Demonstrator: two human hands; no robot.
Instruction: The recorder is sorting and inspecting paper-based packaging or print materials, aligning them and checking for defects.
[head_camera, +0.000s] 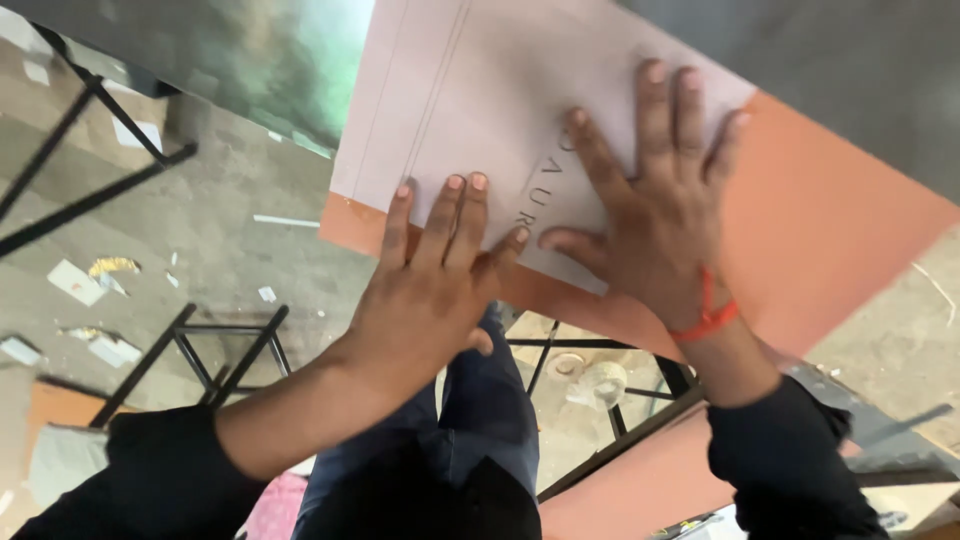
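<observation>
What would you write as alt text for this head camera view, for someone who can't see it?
Seen from above, a person's left hand and right hand press flat, fingers spread, on a pale sheet lying over an orange board. A red thread circles the right wrist, and a littered concrete floor with black metal frames shows below.

You wear dark, near-black long sleeves on both arms; each sleeve is pushed up short of the wrist, so the forearms show bare below the cuffs. Your left hand (425, 290) carries no ring, band or watch. Your right hand (655, 215) has a thin orange-red thread (708, 318) tied round the wrist, with a loose end running up toward the back of the hand. Below the arms you have on dark blue trousers (470, 420), creased at the knee.
</observation>
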